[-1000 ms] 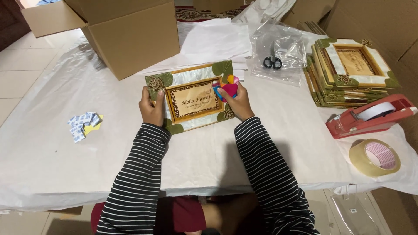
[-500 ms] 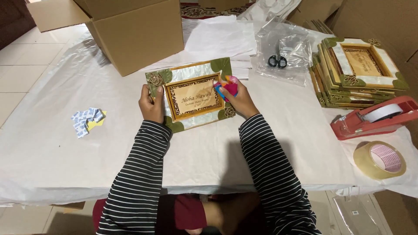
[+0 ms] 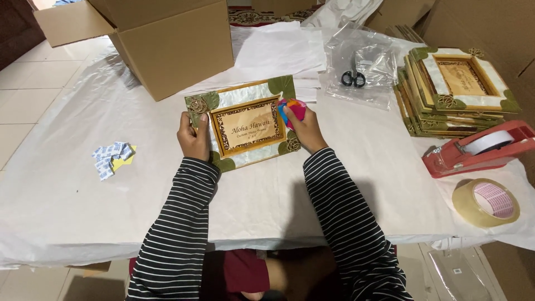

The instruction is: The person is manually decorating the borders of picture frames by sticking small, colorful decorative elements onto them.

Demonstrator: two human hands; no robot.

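A picture frame (image 3: 245, 125) with a pearly white border, green leaf corners and a brown card inside stands tilted on the white-covered table (image 3: 72, 195). My left hand (image 3: 193, 137) grips its left edge, thumb on the front. At the frame's right edge my right hand (image 3: 304, 129) holds a small pink, blue and orange cloth (image 3: 292, 109) pressed against the border.
An open cardboard box (image 3: 167, 42) stands at the back left. A stack of similar frames (image 3: 454, 92) is at the right, with a red tape dispenser (image 3: 479, 150) and a tape roll (image 3: 486, 202) nearer. Scissors (image 3: 353, 78) lie in clear plastic. Small blue-white packets (image 3: 111, 158) lie left.
The frame and both hands stay in the same grip; the right hand with the cloth has shifted slightly along the frame's right edge.
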